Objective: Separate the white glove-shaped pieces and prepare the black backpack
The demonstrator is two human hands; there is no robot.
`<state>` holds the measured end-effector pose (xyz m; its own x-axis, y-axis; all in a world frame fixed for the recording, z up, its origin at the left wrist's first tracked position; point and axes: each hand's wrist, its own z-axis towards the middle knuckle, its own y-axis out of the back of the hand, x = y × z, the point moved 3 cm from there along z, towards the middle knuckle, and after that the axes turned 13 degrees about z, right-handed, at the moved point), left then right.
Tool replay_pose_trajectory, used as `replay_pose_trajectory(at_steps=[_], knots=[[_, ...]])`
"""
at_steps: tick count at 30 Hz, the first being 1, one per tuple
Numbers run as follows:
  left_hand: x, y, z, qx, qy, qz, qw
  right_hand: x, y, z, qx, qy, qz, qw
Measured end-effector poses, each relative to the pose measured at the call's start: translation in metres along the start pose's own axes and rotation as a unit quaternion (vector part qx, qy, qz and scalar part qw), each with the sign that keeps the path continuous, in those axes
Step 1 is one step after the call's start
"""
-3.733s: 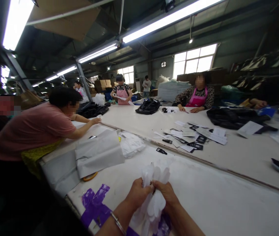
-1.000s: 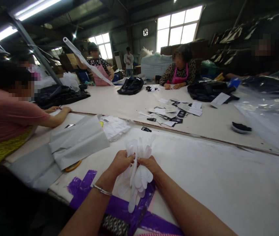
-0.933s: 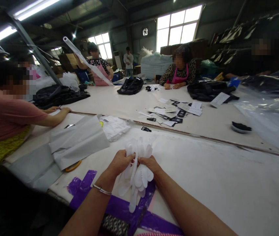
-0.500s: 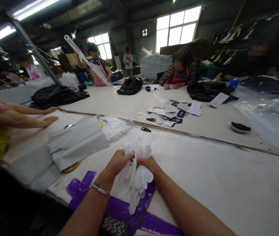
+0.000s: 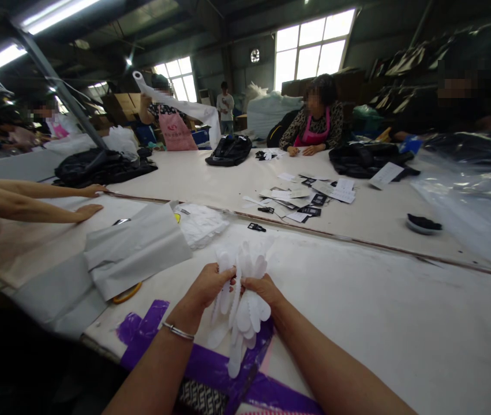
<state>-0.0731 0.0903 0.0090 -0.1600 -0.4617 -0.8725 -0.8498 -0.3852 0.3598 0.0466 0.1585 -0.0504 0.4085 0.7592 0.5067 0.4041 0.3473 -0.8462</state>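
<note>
Both hands meet at the near middle of the counter (image 5: 358, 323), and each grip is closed on the same bunch of white scalloped pieces (image 5: 242, 294): the left hand (image 5: 205, 286) pinches it from the left, the right hand (image 5: 262, 288) from the right, fingers curled tight where the bunch is gathered, so that the pieces fan up above the grips and hang down below them. A thin metal bangle (image 5: 177, 331) circles the left wrist. Directly under the hands, strips of purple tape (image 5: 210, 363) lie on the pale counter. To the left of the left grip lies a folded grey sheet (image 5: 137, 248), with a yellow ring (image 5: 126, 293) peeping out from its near edge. Beyond the grips sits a small heap of white pieces (image 5: 201, 223), and farther out a scatter of paper tags and black labels (image 5: 310, 196). Far to the right of the right grip stands a shallow dish (image 5: 423, 225) with something dark in it, and clear plastic sheeting (image 5: 470, 202) beyond that. A co-worker's two bare arms (image 5: 33, 202) stretch in flat on the counter from the left. Other people stand or sit at the far side among black garments (image 5: 230, 150), under strip lights and bright windows (image 5: 312, 49).
</note>
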Motion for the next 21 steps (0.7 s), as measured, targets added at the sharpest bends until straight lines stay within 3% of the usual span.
replay_pose_trajectory(at_steps=[3,7,14,21], knots=[[-0.002,-0.001,0.001,-0.002,-0.006,0.013,1.0,-0.001,0.001,0.001,-0.014,0.004,-0.01,1.0],[-0.009,-0.003,0.001,-0.047,-0.011,0.131,0.99,0.002,0.0,-0.001,-0.026,0.02,-0.031,0.999],[-0.018,-0.007,-0.004,-0.016,-0.07,0.212,0.975,0.007,-0.011,-0.01,0.012,0.03,-0.06,0.998],[-0.018,0.025,-0.007,-0.089,-0.018,0.185,0.979,0.003,0.002,0.002,-0.1,0.047,0.008,0.994]])
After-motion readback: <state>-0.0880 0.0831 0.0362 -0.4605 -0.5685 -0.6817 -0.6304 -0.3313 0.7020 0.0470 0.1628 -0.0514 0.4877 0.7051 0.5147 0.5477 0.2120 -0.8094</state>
